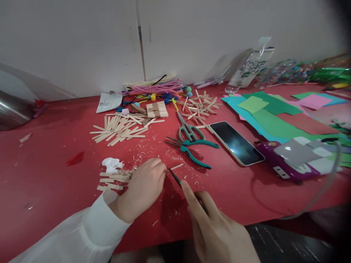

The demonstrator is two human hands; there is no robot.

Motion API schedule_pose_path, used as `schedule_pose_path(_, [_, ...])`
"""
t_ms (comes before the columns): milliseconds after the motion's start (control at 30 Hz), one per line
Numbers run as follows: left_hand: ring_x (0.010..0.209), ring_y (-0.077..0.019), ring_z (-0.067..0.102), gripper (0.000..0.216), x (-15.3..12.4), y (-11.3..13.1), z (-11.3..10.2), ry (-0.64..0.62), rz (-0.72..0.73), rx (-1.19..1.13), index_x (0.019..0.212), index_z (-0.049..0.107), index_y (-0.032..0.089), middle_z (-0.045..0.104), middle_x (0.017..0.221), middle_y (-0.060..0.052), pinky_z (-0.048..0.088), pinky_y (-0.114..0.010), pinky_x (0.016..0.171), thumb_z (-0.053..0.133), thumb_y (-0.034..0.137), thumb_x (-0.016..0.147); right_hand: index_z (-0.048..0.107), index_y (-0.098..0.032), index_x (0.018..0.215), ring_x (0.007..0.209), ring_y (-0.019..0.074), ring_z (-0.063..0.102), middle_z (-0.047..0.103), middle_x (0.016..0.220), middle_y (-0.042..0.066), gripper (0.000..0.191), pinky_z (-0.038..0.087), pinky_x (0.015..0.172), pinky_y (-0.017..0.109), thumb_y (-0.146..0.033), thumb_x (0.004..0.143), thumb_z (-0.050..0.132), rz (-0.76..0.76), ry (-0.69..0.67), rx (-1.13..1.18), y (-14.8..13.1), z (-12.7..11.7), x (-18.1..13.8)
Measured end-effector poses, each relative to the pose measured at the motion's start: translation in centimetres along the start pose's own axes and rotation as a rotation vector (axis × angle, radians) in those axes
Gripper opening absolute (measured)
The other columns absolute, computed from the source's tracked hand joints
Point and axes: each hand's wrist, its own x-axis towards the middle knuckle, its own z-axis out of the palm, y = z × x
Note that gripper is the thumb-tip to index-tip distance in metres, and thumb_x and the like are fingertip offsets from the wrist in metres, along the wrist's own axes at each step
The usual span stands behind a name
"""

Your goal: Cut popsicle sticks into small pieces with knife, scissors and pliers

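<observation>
My left hand [144,186] is closed in a pinch on a thin wooden stick [175,167] that pokes out to the right over the red table [55,175]. My right hand [211,226] grips a small dark-bladed cutting tool [174,176], index finger stretched along it, the blade tip touching the stick near my left fingers. Wood shavings lie scattered around both hands. A small row of cut sticks [112,180] and a crumpled white tissue [111,164] lie just left of my left hand.
Beyond the hands lie teal-handled pliers [194,149], grey scissors [188,129], a phone [237,143], a purple glue gun [285,160] with its cable, coloured paper sheets [276,117], piles of craft sticks [117,129], pipe cleaners [156,87] and pom-poms. A white wall stands behind.
</observation>
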Motion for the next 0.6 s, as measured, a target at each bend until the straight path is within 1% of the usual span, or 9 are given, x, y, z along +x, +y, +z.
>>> schedule_pose_path(67, [0.075, -0.0193, 0.055, 0.017, 0.1, 0.1, 0.1, 0.012, -0.012, -0.006, 0.072, 0.056, 0.016, 0.058, 0.076, -0.003, 0.043, -0.031, 0.067, 0.05, 0.009, 0.087, 0.04, -0.01, 0.134, 0.047, 0.0136, 0.061, 0.065, 0.086, 0.006, 0.06, 0.044, 0.031, 0.021, -0.006, 0.074, 0.039, 0.002, -0.006, -0.023, -0.2, -0.3, 0.3])
schedule_pose_path(133, [0.076, -0.0195, 0.056, 0.016, 0.1, 0.1, 0.1, 0.024, -0.025, -0.006, 0.073, 0.057, 0.016, 0.058, 0.077, -0.003, 0.043, -0.031, 0.068, 0.05, 0.009, 0.086, 0.045, -0.01, 0.131, 0.047, 0.0124, 0.061, 0.065, 0.082, 0.005, 0.057, 0.043, 0.032, 0.02, -0.006, 0.074, 0.039, 0.015, -0.001, -0.03, -0.4, -0.5, 0.5])
schedule_pose_path(233, [0.076, -0.0202, 0.056, 0.017, 0.0, 0.1, 0.2, 0.032, -0.017, 0.013, 0.072, 0.057, 0.016, 0.059, 0.077, -0.004, 0.043, -0.031, 0.068, 0.049, 0.009, 0.086, 0.049, -0.009, 0.13, 0.045, 0.0123, 0.061, 0.065, 0.081, 0.006, 0.057, 0.043, 0.032, 0.019, -0.007, 0.074, 0.039, 0.023, 0.015, -0.036, -0.6, -0.6, 0.7])
schedule_pose_path(300, [0.075, -0.0204, 0.056, 0.018, 0.0, 0.1, 0.2, 0.029, -0.008, 0.015, 0.072, 0.057, 0.016, 0.059, 0.076, -0.004, 0.043, -0.031, 0.067, 0.048, 0.01, 0.087, 0.053, -0.008, 0.126, 0.043, 0.0125, 0.06, 0.067, 0.081, 0.007, 0.056, 0.042, 0.031, 0.02, -0.006, 0.071, 0.04, 0.016, 0.056, -0.041, -0.7, -0.5, 1.0])
schedule_pose_path(400, [0.074, -0.0198, 0.056, 0.018, 0.1, 0.0, 0.1, 0.027, -0.003, 0.005, 0.072, 0.057, 0.016, 0.059, 0.076, -0.004, 0.042, -0.03, 0.067, 0.048, 0.01, 0.087, 0.06, -0.008, 0.118, 0.037, 0.0116, 0.058, 0.067, 0.076, 0.007, 0.052, 0.041, 0.028, 0.02, -0.006, 0.071, 0.04, 0.013, 0.119, -0.042, -0.8, -0.4, 1.5])
schedule_pose_path(467, [0.075, -0.0195, 0.056, 0.018, 0.1, 0.0, 0.1, 0.029, -0.004, 0.0, 0.072, 0.056, 0.016, 0.059, 0.076, -0.004, 0.042, -0.03, 0.067, 0.048, 0.01, 0.087, 0.062, -0.009, 0.116, 0.035, 0.0115, 0.057, 0.068, 0.075, 0.007, 0.051, 0.04, 0.028, 0.02, -0.007, 0.07, 0.042, 0.033, 0.122, -0.049, -0.9, -0.4, 1.9])
schedule_pose_path(600, [0.074, -0.0183, 0.056, 0.018, 0.3, -0.1, 0.1, 0.03, -0.012, -0.009, 0.072, 0.055, 0.018, 0.059, 0.076, -0.003, 0.043, -0.029, 0.066, 0.047, 0.011, 0.087, 0.064, -0.01, 0.115, 0.035, 0.0119, 0.057, 0.068, 0.076, 0.007, 0.05, 0.039, 0.028, 0.02, -0.008, 0.068, 0.048, 0.051, 0.084, -0.078, -1.1, -0.5, 2.6])
